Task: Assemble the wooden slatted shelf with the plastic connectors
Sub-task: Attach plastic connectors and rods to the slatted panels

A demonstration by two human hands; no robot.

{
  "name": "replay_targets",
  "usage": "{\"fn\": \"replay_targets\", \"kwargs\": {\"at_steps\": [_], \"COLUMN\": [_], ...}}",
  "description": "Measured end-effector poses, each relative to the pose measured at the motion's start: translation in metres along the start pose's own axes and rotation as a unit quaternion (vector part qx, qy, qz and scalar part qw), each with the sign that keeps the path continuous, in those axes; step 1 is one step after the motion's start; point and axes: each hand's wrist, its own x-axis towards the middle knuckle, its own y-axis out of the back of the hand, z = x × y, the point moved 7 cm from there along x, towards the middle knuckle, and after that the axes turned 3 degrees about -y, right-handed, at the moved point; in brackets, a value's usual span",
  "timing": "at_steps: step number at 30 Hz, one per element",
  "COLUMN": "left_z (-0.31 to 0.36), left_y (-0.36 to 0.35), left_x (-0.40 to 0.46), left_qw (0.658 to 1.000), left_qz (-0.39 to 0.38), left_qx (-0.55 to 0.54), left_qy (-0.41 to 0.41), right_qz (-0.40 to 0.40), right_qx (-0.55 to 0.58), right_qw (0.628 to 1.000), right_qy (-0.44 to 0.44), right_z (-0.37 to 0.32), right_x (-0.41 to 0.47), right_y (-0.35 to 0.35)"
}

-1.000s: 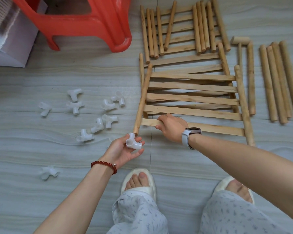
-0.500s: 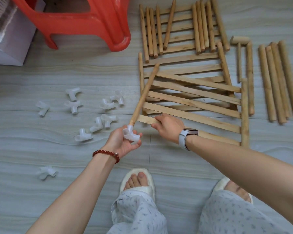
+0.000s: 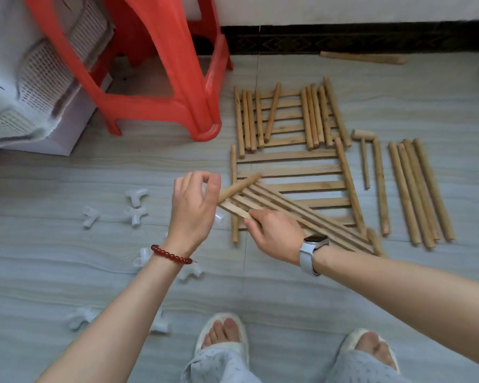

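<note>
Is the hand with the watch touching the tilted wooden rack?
Touching. In the head view, the right hand grips the near slat of the lifted slatted panel, its fingers curled over the slat's edge with no gap showing.

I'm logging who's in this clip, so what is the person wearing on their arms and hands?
Both forearms are bare, with no sleeves or gloves. The left wrist carries a dark red beaded bracelet. The right wrist carries a smartwatch with a dark rounded-rectangle face on a pale blue-white band. No rings are visible.
</note>
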Motion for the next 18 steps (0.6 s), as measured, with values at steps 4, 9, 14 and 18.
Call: {"fn": "replay_targets", "kwargs": {"at_steps": [4,9,14,18], "left_z": [0.044,0.073,0.048,0.045], "left_y": [0.014,0.041,0.031,0.034], "left_x": [0.015,0.002,-0.036,-0.037], "left_qw": [0.994,0.991,0.989,0.988], "left_qz": [-0.058,-0.036,-0.083,-0.085], "left_qx": [-0.079,-0.114,-0.033,0.028], "left_qy": [0.039,0.063,0.116,0.128], "right_qz": [-0.067,-0.098,-0.126,-0.101], "right_qx": [-0.078,-0.17,-0.188,-0.177], "right_qw": [0.994,0.976,0.965,0.966], "right_qy": [0.047,0.099,0.135,0.157], "right_z": [-0.026,-0.054,-0.055,-0.057], "right_x": [-0.018,-0.052,-0.077,-0.073], "right_y": [0.042,0.074,0.042,0.03]}}
